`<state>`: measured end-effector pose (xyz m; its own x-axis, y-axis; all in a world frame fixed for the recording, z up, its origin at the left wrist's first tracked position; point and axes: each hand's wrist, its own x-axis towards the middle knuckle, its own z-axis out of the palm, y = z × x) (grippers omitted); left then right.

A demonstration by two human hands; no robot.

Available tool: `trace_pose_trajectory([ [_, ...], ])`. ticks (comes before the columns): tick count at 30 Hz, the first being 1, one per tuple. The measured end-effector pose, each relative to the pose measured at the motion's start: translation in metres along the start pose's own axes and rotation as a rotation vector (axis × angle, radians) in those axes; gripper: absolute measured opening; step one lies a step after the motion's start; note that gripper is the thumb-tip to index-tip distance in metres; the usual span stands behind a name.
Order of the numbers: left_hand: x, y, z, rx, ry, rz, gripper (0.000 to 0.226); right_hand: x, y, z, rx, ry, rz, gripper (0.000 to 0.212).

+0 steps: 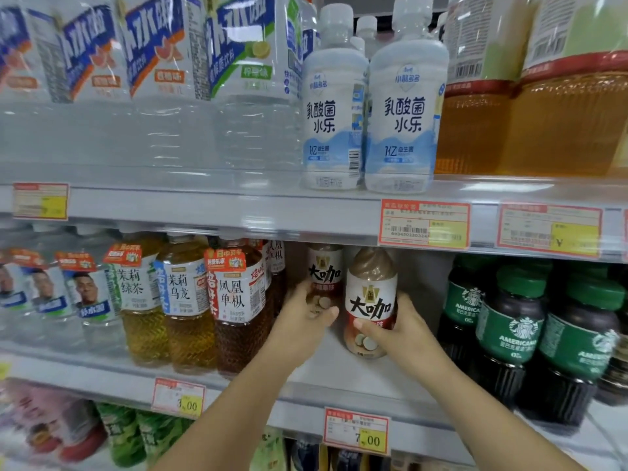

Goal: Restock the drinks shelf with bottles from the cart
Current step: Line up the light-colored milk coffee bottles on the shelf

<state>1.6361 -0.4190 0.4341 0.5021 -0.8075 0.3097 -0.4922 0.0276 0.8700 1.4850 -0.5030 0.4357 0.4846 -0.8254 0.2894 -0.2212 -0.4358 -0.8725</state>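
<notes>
Price tag [356,431] reading 7.00 is hanging on the mid shelf [339,375] lip at 6 o'clock. R hand [390,329] is gripping the front coffee btl [371,287], thumb & fingers curling round its lower half. The btl is upright; can't tell if its base is touching the shelf. L hand [307,321] is wrapping round the rear coffee btl [324,273], at 10 o'clock of the front one. Tea btls [234,300] are standing at 9, green-cap btls [513,328] at 3, white btls [401,113] up at 12.
</notes>
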Motion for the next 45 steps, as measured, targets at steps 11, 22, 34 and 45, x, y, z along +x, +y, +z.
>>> trace_pose_trajectory([
  [11,-0.087,-0.045,-0.075,0.786,0.506,0.754,0.026,0.009,-0.035,0.054,-0.044,-0.150,-0.097,0.051],
  [22,-0.087,-0.043,-0.089,0.889,0.378,0.739,0.024,0.017,-0.030,0.072,-0.083,0.027,-0.077,0.069],
  [34,-0.247,-0.161,-0.144,0.644,0.600,0.227,0.019,-0.163,-0.047,0.211,0.006,-0.310,-0.681,0.024],
  [45,-0.503,-0.346,-0.123,0.512,0.358,-0.960,0.026,-0.270,0.137,0.438,-0.533,-1.209,-0.415,0.039],
])
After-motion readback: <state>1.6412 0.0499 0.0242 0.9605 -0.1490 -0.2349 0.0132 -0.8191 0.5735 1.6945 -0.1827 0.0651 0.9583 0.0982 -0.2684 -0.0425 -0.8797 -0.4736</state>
